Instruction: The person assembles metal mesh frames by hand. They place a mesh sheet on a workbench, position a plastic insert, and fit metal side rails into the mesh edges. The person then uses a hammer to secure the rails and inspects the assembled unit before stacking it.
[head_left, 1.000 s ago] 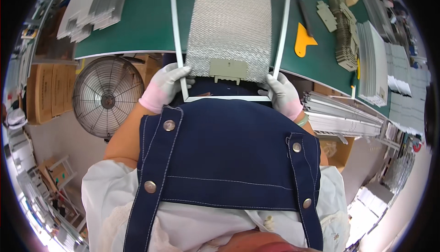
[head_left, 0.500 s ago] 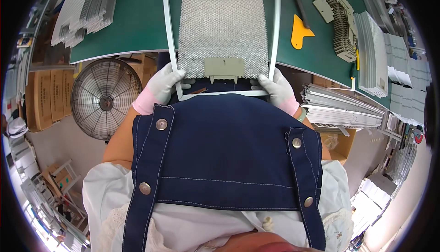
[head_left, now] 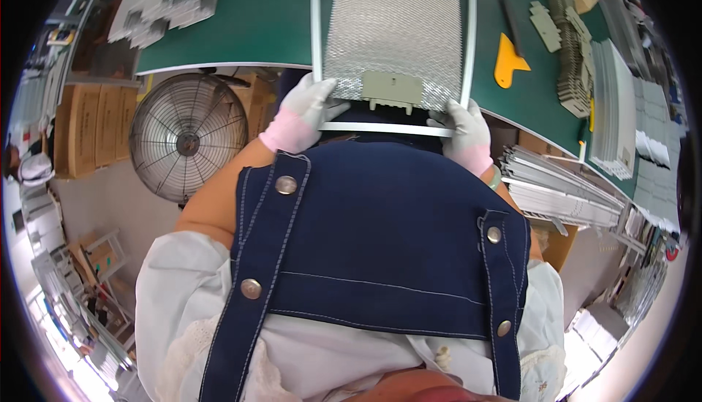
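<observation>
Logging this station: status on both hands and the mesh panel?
Left hand and right hand gripping near frame corners. Mesh panel flat on green table. Nothing obstructing.

Bare green tabletop [head_left: 241,22] lies open to the left of the white frame [head_left: 316,22], up to the stacks of grey panels [head_left: 164,0] at the far left corner. To the right, a narrow strip stays free between the frame's right rail and the yellow scraper [head_left: 506,66]; beyond that, beige clips [head_left: 547,25] and piled metal sheets [head_left: 610,102] block the way. Below the tabletop edge, a round wire fan [head_left: 189,142] stands on the left and stacked frame rails [head_left: 559,190] crowd the right.
</observation>
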Tool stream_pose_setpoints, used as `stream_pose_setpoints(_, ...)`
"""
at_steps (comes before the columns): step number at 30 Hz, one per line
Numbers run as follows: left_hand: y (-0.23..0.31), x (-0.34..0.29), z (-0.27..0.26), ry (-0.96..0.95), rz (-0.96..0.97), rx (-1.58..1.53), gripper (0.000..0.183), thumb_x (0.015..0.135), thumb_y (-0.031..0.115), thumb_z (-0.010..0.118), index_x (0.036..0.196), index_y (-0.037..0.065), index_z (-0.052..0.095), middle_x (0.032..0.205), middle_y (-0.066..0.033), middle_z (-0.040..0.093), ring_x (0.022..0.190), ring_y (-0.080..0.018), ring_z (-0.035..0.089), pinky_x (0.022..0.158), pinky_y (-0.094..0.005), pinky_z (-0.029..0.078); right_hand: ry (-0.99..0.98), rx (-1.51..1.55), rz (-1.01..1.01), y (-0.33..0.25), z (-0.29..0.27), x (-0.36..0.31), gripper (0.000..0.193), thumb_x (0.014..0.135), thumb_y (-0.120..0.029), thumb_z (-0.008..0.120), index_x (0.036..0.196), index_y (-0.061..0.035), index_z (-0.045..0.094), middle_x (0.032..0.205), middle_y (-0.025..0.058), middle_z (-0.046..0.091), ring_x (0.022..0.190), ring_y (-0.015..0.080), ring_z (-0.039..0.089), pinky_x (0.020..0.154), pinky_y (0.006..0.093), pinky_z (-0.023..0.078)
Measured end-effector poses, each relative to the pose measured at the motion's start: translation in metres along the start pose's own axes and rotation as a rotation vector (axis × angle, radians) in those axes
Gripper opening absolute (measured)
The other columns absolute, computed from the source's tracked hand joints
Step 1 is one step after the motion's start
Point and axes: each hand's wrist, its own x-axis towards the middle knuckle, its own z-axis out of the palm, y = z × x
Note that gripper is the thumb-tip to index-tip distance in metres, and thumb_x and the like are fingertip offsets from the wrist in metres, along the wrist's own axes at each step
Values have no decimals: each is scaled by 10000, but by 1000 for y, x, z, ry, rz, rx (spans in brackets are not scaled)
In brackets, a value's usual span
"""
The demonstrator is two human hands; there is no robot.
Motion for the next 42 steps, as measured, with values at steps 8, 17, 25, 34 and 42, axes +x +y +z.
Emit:
stream_pose_setpoints(8,-2,1,10,-2,-15,-260,312,933,63,480,1243,43,448,1317,-131,503,1241,-259,508,1082,-484,413,44,72,115,-1,6,-6,290,932,-147,549,1189,-39,472,1029,68,532,900,222,605,822,415,551)
stream_pose_setpoints(17,-1,4,9,114,-69,-90,212,923,121,554,1099,10,510,1100,-102,538,1034,-247,590,954,-536,525,80,317,262,5,-3,8,185,914,-153,624,1052,-43,570,977,97,578,853,270,597,815,477,540)
stream_pose_setpoints(25,7,22,-9,-38,-78,167,272,905,165,600,1108,-7,548,1067,-132,603,1002,-268,653,904,-468,562,9,309,353,-13,0,8,180,935,-139,629,1071,-33,576,989,108,603,899,270,612,779,454,537)
stream_pose_setpoints(34,-2,12,-4,3,-131,-66,330,899,187,669,1158,3,581,1100,-119,650,1035,-231,641,935,-384,535,83,252,270,-8,7,3,219,939,-149,588,1137,-57,581,1069,93,631,1007,257,615,908,505,492)
stream_pose_setpoints(42,12,9,14,13,-191,-143,324,904,146,654,1181,-10,589,1120,-146,650,1045,-265,646,940,-438,543,50,247,316,-12,4,3,262,952,-228,608,1170,-85,580,1116,68,651,1041,237,623,928,473,489)
